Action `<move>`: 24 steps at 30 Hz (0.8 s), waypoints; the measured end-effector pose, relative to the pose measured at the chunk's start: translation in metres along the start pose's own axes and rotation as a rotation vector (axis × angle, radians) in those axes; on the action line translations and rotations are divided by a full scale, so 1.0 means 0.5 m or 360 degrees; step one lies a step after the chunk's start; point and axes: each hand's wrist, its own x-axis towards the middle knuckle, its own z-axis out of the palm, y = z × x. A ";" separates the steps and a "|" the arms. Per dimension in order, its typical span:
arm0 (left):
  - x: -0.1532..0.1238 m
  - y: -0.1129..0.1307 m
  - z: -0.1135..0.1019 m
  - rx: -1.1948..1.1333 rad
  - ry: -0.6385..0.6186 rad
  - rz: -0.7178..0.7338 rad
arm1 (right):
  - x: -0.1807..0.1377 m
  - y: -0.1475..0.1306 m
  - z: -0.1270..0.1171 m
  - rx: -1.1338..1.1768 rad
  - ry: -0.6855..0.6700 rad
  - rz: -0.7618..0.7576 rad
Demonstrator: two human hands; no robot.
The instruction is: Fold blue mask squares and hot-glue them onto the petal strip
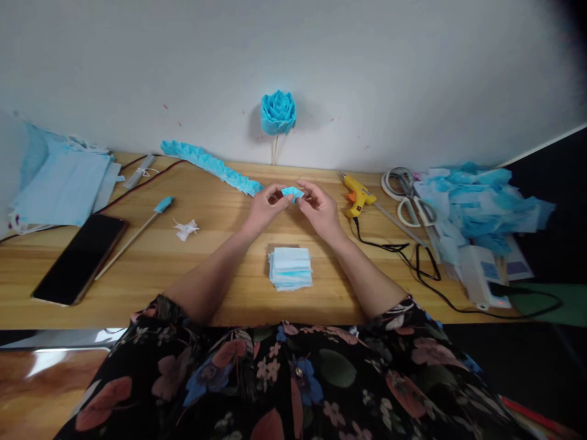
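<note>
Both of my hands meet above the middle of the wooden table [220,287]. My left hand [266,208] and my right hand [318,209] pinch a small folded blue piece [292,194] between their fingertips, one on each side. Just below them a stack of cut blue-and-white squares [290,267] lies on the table. A strip of joined folded blue pieces [211,165] runs along the wall edge to the left of my hands. A finished blue rose on a stick [277,113] leans against the wall behind.
A yellow glue gun [358,195] with a black cord lies right of my hands, with scissors [415,208] and a heap of blue scraps [481,201] beyond. At the left are a dark phone [80,258], a blue-tipped stick [137,232], a white scrap [186,229] and blue face masks [59,183].
</note>
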 end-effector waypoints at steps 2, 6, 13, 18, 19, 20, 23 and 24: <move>-0.001 -0.001 0.000 0.0028 -0.0019 0.0006 | 0.000 -0.001 0.000 -0.0010 -0.0011 0.0006; -0.002 0.001 -0.003 0.0024 -0.0071 0.0017 | -0.001 0.000 0.003 0.0002 -0.0035 -0.0003; 0.002 -0.002 -0.006 -0.0039 -0.0031 -0.0075 | 0.001 0.001 -0.006 0.0062 -0.0042 0.0034; 0.004 -0.005 -0.004 -0.0092 -0.0041 -0.0066 | 0.004 -0.003 -0.012 0.0109 -0.0031 0.0069; 0.003 -0.004 -0.004 -0.0099 -0.0051 -0.0064 | 0.004 -0.003 -0.011 0.0102 -0.0042 0.0069; 0.003 -0.003 -0.004 -0.0104 -0.0062 -0.0061 | 0.004 -0.004 -0.010 0.0091 -0.0053 0.0067; 0.000 0.000 -0.004 -0.0106 -0.0100 -0.0055 | 0.003 -0.004 -0.007 0.0051 -0.0078 0.0044; -0.001 0.000 -0.005 -0.0107 -0.0104 -0.0053 | 0.003 -0.004 -0.006 0.0041 -0.0083 0.0033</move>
